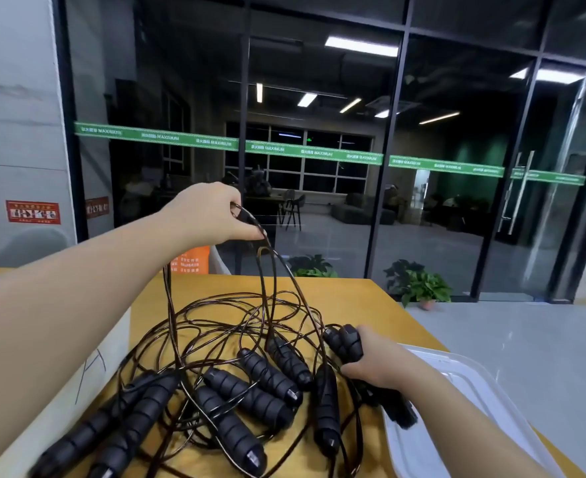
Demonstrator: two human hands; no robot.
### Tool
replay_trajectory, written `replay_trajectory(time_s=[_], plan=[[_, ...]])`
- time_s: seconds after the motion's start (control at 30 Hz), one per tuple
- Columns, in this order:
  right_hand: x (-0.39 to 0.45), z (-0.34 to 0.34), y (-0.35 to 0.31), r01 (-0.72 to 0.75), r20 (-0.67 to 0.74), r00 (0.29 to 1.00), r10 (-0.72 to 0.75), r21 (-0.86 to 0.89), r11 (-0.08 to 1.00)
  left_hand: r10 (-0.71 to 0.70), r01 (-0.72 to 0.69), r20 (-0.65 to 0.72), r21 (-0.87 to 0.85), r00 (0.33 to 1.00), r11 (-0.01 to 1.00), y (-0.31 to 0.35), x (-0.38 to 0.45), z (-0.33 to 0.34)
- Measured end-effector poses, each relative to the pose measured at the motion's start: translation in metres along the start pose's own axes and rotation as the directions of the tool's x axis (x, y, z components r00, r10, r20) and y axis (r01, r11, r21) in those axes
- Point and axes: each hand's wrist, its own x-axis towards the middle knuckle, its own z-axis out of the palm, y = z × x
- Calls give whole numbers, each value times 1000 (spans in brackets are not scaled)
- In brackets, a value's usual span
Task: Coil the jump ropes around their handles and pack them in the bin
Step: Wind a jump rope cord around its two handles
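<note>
Jump ropes [222, 367]: in a tangled heap on the yellow table [353, 298], between the white box [88, 381] and the clear bin lid [457, 391].
Handles in the heap [267, 395]: black and bumpy, lying flat, most with the long way running from near-left to far-right.
Held pair of handles [345, 339]: side by side, tips up and to the left, butts down toward the lid.
Right hand [377, 369]: fingers curled tight round that pair.
Left hand [212, 215]: lifted high over the heap, pinching a loop of cord [271, 270] between thumb and fingers.
Cord: thin, dark, shiny; looks bendy but a bit springy, likely to slip and pop back out of a coil.
Weight: probably light, with the handles as the heavy part.
Best place to hold: the fat bumpy handles, easy to grip; cord only for guiding.
Risk: loops crossed over other ropes, so a hard pull may drag the whole heap.
Bin: only a white box and a lid seen; cannot tell which one counts.
</note>
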Motion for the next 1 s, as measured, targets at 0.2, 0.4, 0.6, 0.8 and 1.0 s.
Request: replay_trajectory(time_s=[0.2,0.4,0.6,0.8,1.0], plan=[[6,-5,-8,-16,-230,973,7,-39,999,34,-25,-71,122,997,992,9,7,-8],[-4,-33,-65,297,-215,955,-206,736,608,16,-12,-83,47,996,999,16,11,-9],[-17,-35,-85,515,-372,851,-371,452,728,30,-40,-128,-83,991,996,18,7,-8],[1,-29,-66,393,-331,900,-284,329,859,-29,-4,-235,-139,971,990,1,5,-28],[23,-17,-31,191,-318,943,-96,283,940,-100,63,-324,-123,941,990,-26,3,-25]])
